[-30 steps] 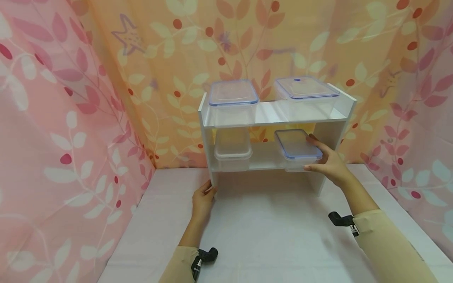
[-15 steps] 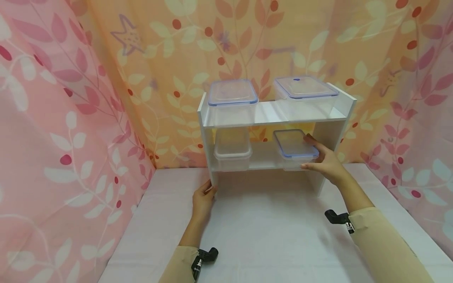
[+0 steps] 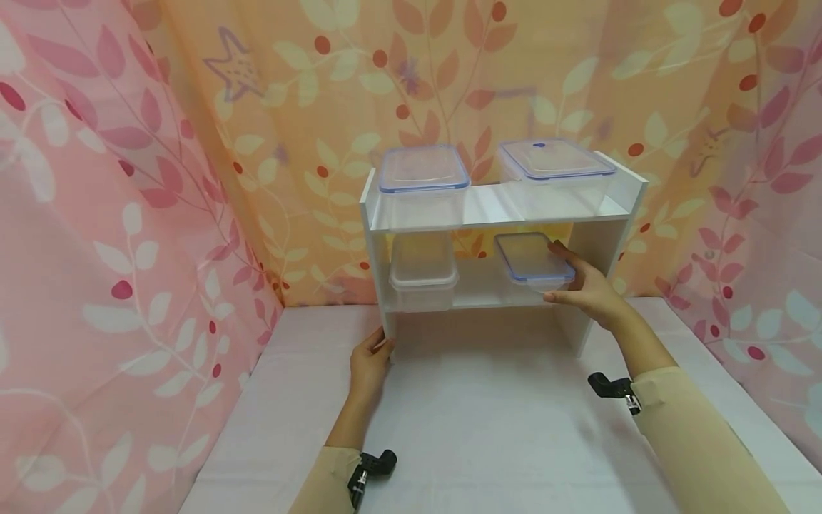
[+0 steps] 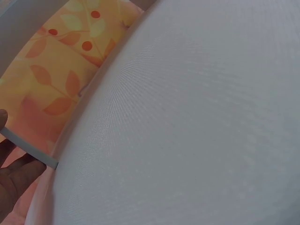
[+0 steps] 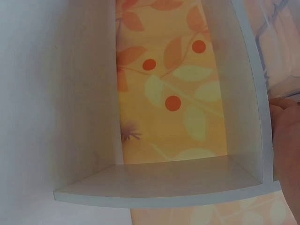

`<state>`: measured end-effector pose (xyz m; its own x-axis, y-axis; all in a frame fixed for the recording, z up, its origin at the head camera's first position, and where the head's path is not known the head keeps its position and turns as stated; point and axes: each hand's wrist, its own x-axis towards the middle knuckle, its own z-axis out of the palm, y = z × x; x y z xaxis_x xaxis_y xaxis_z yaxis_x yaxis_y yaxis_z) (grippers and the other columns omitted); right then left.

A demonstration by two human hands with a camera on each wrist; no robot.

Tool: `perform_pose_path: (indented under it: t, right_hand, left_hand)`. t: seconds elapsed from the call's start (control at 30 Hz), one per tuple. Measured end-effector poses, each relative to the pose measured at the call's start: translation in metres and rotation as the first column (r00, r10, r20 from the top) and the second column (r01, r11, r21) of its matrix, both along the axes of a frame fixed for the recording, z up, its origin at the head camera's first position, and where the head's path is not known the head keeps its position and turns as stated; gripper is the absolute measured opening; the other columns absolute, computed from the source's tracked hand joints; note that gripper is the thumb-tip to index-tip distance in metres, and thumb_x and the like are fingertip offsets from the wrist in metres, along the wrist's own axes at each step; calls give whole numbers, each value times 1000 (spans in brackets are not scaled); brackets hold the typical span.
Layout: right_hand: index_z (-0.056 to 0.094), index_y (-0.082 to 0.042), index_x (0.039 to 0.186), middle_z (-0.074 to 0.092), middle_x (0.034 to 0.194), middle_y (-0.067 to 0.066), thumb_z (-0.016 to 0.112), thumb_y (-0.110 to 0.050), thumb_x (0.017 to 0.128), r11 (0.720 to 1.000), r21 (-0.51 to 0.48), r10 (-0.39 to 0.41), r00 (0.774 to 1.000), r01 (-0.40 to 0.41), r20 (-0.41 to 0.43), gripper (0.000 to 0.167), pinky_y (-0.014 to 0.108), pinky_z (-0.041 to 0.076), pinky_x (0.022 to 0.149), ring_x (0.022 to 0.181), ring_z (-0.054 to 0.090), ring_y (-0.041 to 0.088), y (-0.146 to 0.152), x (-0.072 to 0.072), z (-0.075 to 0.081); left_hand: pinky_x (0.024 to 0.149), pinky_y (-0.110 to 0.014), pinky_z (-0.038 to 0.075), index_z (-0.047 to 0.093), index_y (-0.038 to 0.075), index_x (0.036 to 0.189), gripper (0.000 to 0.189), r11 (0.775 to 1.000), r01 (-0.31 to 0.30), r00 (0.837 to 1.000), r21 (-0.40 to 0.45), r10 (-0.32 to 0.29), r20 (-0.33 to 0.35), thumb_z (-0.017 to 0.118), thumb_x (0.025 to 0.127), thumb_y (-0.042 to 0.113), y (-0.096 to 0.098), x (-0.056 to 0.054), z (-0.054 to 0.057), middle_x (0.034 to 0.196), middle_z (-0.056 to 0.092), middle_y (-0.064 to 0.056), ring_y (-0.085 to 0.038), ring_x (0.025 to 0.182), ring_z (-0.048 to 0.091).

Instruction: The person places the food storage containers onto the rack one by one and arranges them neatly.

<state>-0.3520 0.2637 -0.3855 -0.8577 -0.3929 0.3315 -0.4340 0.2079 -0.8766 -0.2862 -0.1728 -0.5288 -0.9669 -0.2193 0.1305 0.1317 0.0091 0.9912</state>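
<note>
A white two-tier shelf unit (image 3: pixel 481 207) stands on the table. On its lower board, toward the right, sits a clear lidded food container (image 3: pixel 533 258) with a blue-rimmed lid. My right hand (image 3: pixel 592 291) holds this container, thumb at the front and fingers along the right side. In the right wrist view only part of the right hand (image 5: pixel 287 140) shows, beside the lid (image 5: pixel 281 61). My left hand (image 3: pixel 369 365) grips the left side panel low down. The left wrist view shows this panel's edge (image 4: pixel 30 149) between thumb and fingers.
A clear container with a whitish lid (image 3: pixel 422 264) sits on the lower board's left. Two blue-rimmed containers, left (image 3: pixel 424 171) and right (image 3: pixel 555 160), stand on the upper board. A white cloth covers the table (image 3: pixel 475 421); patterned curtains (image 3: pixel 308 143) enclose it.
My right hand has moved the held container back and slightly left, farther onto the lower board. The left hand has stayed on the side panel.
</note>
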Motion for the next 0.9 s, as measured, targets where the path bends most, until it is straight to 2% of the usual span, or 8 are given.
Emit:
perform_pose_path:
  t: [0.17, 0.53, 0.67, 0.77, 0.9]
  right_hand:
    - [19, -11, 165, -5, 173, 11, 77, 4, 87, 1000, 21, 15, 1000, -16, 21, 98, 18, 56, 84, 103, 60, 12, 0, -4, 0]
    - [17, -13, 165, -7, 173, 11, 79, 3, 85, 998, 58, 29, 999, -31, 27, 103, 16, 54, 84, 99, 61, 14, -3, -9, 1]
    - [17, -14, 165, -7, 173, 11, 79, 1, 85, 997, 79, 16, 1000, -18, 23, 103, 15, 53, 85, 111, 56, 21, -3, -8, 1]
    - [16, -15, 165, -7, 173, 11, 80, -1, 84, 994, 113, -8, 1000, 6, 12, 104, 14, 52, 85, 117, 51, 29, -2, -6, 1]
    - [14, -18, 166, -6, 173, 10, 81, -3, 85, 991, 132, -15, 1000, 14, 10, 106, 13, 52, 85, 117, 50, 36, -3, -5, 2]
  left_hand:
    - [99, -56, 52, 56, 7, 147, 48, 1000, 2, 1000, -3, -2, -5, 67, 100, 13, 0, 1, 0, 145, 59, -17, -28, 121, 64]
    - [98, -56, 53, 57, 6, 146, 47, 1000, -11, 1000, -9, 11, -14, 67, 100, 12, -3, 1, 1, 143, 60, -18, -30, 121, 65]
    - [100, -57, 52, 56, 5, 146, 48, 1000, 0, 1000, 19, 0, 0, 67, 100, 12, -3, 1, 1, 144, 59, -19, -30, 122, 64]
    - [100, -56, 52, 56, 7, 146, 48, 1000, 3, 1000, 1, -3, 13, 68, 100, 14, -2, 2, 0, 144, 60, -17, -29, 122, 64]
    - [96, -55, 55, 58, 10, 145, 47, 1000, -17, 1000, -25, 18, 15, 69, 99, 16, -2, 2, 0, 143, 62, -13, -26, 119, 65]
